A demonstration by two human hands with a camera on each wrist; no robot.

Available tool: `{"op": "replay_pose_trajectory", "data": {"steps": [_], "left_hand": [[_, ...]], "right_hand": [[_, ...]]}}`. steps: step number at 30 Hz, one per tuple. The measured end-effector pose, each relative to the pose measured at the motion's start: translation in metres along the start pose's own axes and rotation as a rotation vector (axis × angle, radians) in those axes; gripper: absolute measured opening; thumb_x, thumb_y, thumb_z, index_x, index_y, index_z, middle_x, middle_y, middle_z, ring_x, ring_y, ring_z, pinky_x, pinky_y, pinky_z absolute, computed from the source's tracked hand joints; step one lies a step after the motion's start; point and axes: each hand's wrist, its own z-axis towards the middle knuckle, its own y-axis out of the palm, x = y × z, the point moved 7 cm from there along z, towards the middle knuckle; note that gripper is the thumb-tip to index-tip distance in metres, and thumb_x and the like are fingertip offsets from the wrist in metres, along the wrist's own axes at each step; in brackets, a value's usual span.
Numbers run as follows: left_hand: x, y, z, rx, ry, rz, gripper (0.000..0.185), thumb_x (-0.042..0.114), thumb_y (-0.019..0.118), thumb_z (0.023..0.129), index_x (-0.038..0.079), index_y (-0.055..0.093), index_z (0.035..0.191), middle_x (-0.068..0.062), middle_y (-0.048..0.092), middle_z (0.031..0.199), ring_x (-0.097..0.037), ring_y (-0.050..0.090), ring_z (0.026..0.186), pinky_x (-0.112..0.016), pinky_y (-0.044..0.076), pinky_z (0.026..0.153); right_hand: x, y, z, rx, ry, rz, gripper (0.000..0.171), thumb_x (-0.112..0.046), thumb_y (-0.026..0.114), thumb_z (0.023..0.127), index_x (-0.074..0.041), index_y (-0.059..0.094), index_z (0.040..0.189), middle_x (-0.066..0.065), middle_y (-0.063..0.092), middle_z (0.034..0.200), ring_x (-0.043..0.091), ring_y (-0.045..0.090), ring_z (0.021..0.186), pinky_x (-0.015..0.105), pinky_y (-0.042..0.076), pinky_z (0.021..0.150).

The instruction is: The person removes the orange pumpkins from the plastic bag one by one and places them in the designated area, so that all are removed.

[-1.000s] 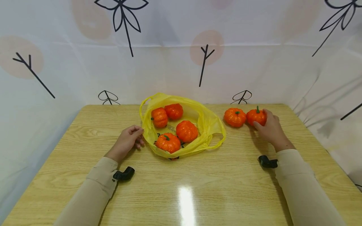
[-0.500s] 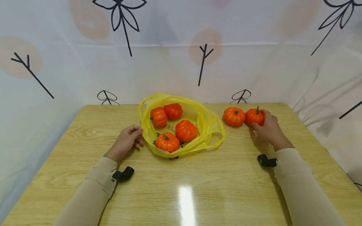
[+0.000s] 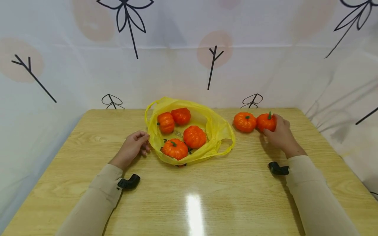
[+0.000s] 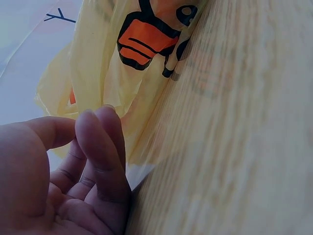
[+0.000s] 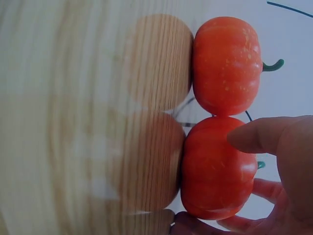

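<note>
Landmark: yellow bag (image 3: 222, 127), lying open on the bench (image 3: 236, 196).
Held pumpkin (image 3: 263, 122): right of the yellow bag, toward the far edge of the bench, already inside the right grip.
Near pumpkin (image 3: 244, 122): just right of the yellow bag, between it and the held pumpkin; in the right wrist view the two pumpkins touch.
Judgement on that line: a straight sideways shift toward the yellow bag would meet the near pumpkin first; a lift looks needed to pass it.
Axis: held pumpkin squat, wider than tall, stem up, no strong long axis.
Nearer hand: the right; the left is across the yellow bag from both loose pumpkins.
Right grip (image 3: 280, 132): curled round the held pumpkin from its right, thumb on the near side, fingers behind and beneath; opened only as wide as the body.
Left grip (image 3: 132, 147): at the left edge of the yellow bag, fingers bent, thumb close to the index finger; cannot tell whether film is pinched.
Held pumpkin, look: glossy orange-red, shallow ribs, short green stem.
Bagged pumpkins (image 3: 195, 137): four, similar orange, inside the yellow bag.
</note>
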Motion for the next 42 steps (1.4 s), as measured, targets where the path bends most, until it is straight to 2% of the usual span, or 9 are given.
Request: {"op": "replay_pose_trajectory", "data": {"steps": [6, 9, 13, 16, 21, 24, 27, 32, 42], "left_hand": [[-0.002, -0.001, -0.002, -0.001, -0.007, 0.005, 0.027, 0.030, 0.050, 0.107, 0.004, 0.054, 0.113, -0.002, 0.060, 0.085, -0.011, 0.060, 0.068, -0.026, 0.055, 0.059], [-0.002, -0.001, -0.004, 0.000, -0.005, 0.013, 0.028, 0.030, 0.050, 0.107, 0.003, 0.054, 0.114, -0.002, 0.059, 0.085, -0.011, 0.060, 0.068, -0.026, 0.055, 0.059], [0.001, 0.000, -0.003, -0.009, 0.019, 0.010, 0.031, 0.031, 0.050, 0.106, 0.002, 0.054, 0.116, -0.003, 0.059, 0.087, -0.011, 0.060, 0.069, -0.025, 0.055, 0.060], [0.001, 0.001, -0.002, -0.012, 0.002, 0.013, 0.029, 0.030, 0.050, 0.106, 0.003, 0.053, 0.116, -0.003, 0.059, 0.087, -0.011, 0.060, 0.069, -0.025, 0.054, 0.059], [0.004, -0.001, -0.001, 0.004, 0.018, 0.020, 0.028, 0.030, 0.050, 0.106, 0.004, 0.055, 0.115, -0.003, 0.060, 0.086, -0.011, 0.060, 0.067, -0.026, 0.055, 0.058], [0.005, -0.001, 0.001, 0.001, 0.027, 0.016, 0.027, 0.030, 0.051, 0.106, 0.005, 0.056, 0.115, -0.003, 0.060, 0.086, -0.012, 0.060, 0.066, -0.026, 0.054, 0.058], [0.003, -0.001, 0.001, -0.007, 0.018, 0.014, 0.026, 0.029, 0.050, 0.107, 0.005, 0.056, 0.114, -0.003, 0.060, 0.086, -0.013, 0.060, 0.066, -0.026, 0.054, 0.058], [0.003, -0.001, 0.000, 0.000, 0.029, 0.026, 0.027, 0.030, 0.050, 0.106, 0.004, 0.056, 0.115, -0.003, 0.060, 0.086, -0.013, 0.060, 0.066, -0.027, 0.055, 0.058], [-0.001, 0.001, 0.000, -0.010, 0.027, 0.032, 0.029, 0.031, 0.051, 0.106, 0.004, 0.055, 0.116, -0.003, 0.060, 0.086, -0.013, 0.060, 0.067, -0.028, 0.055, 0.059]], "right_hand": [[-0.005, -0.004, -0.001, 0.079, -0.006, 0.054, 0.076, -0.015, 0.046, 0.096, 0.001, 0.004, 0.158, 0.038, -0.003, 0.157, 0.064, 0.026, 0.133, 0.076, 0.028, 0.107], [-0.014, -0.013, -0.006, 0.253, -0.052, 0.118, 0.067, -0.013, 0.045, 0.095, -0.001, 0.021, 0.156, 0.031, 0.011, 0.159, 0.055, 0.026, 0.139, 0.069, 0.029, 0.112], [-0.030, -0.026, -0.019, 0.505, -0.144, 0.209, 0.050, -0.008, 0.045, 0.094, -0.001, 0.047, 0.143, 0.023, 0.035, 0.150, 0.040, 0.033, 0.140, 0.057, 0.031, 0.115], [-0.042, -0.027, -0.027, 0.574, -0.216, 0.250, 0.041, -0.007, 0.047, 0.095, 0.000, 0.055, 0.135, 0.020, 0.042, 0.145, 0.036, 0.035, 0.139, 0.055, 0.031, 0.116], [-0.071, -0.018, -0.034, 0.567, -0.362, 0.230, 0.035, -0.006, 0.050, 0.095, 0.003, 0.060, 0.128, 0.021, 0.047, 0.143, 0.038, 0.041, 0.135, 0.053, 0.035, 0.113], [-0.084, -0.006, -0.038, 0.531, -0.430, 0.208, 0.034, -0.002, 0.052, 0.094, 0.002, 0.060, 0.126, 0.022, 0.050, 0.139, 0.040, 0.050, 0.119, 0.047, 0.042, 0.099], [-0.096, 0.008, -0.041, 0.487, -0.495, 0.187, 0.034, 0.000, 0.053, 0.093, 0.002, 0.060, 0.126, 0.022, 0.052, 0.136, 0.039, 0.053, 0.112, 0.045, 0.043, 0.089], [-0.111, 0.023, -0.047, 0.430, -0.576, 0.167, 0.031, 0.001, 0.056, 0.093, 0.003, 0.059, 0.124, 0.022, 0.054, 0.134, 0.039, 0.051, 0.121, 0.056, 0.047, 0.093], [-0.128, 0.045, -0.059, 0.295, -0.588, 0.140, 0.033, -0.004, 0.060, 0.096, -0.001, 0.057, 0.129, 0.021, 0.050, 0.139, 0.040, 0.048, 0.128, 0.063, 0.044, 0.103]]}}
